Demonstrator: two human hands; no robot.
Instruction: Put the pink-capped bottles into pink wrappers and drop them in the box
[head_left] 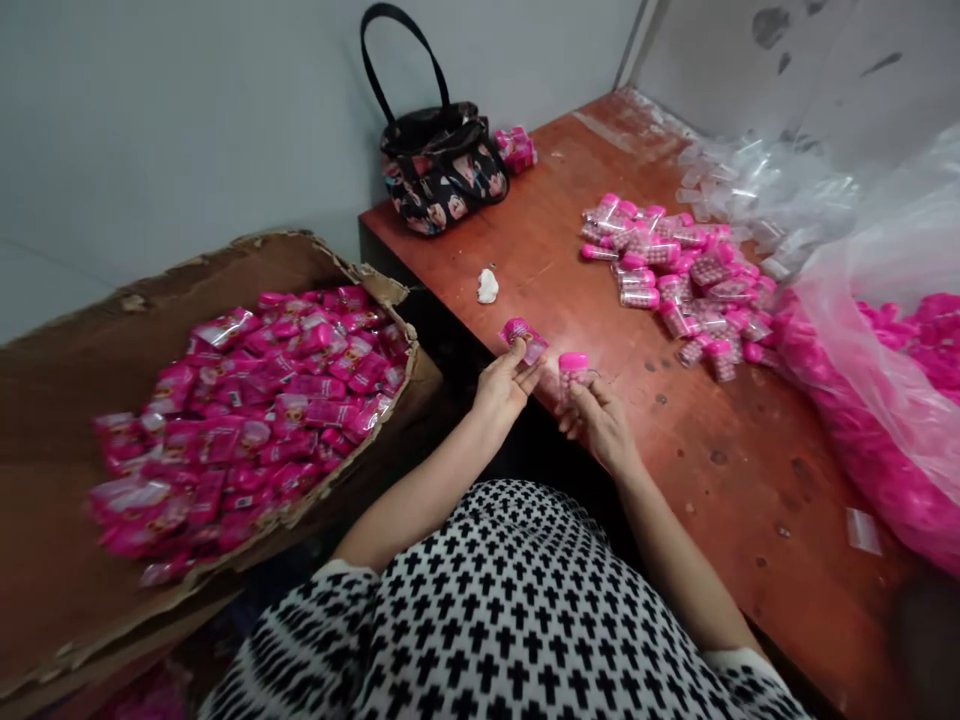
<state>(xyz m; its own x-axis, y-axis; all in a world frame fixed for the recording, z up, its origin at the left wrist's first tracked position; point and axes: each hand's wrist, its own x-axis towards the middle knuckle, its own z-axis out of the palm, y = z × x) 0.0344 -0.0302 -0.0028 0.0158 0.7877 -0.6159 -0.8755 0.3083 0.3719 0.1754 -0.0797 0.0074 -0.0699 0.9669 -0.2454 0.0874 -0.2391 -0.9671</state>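
Note:
Over the table's near edge, my left hand (504,388) pinches a pink printed plastic wrapper (523,338). Just to its right, my right hand (600,418) grips a small clear bottle (573,366) with a pink cap, filled with pale pink beads. Wrapper and bottle are close together; whether they touch I cannot tell. Farther back on the table lies a loose heap of similar capped bottles (667,255). To my left, a torn cardboard box (45,400) holds many pink wrapped packs (255,420).
On the reddish table (697,480) a floral handbag (442,170) stands at the far left corner, with a pink pack (516,149) beside it. A white lump (487,287) lies near the edge. Clear empty tubes (735,180) and a bag of pink caps (847,420) are at right.

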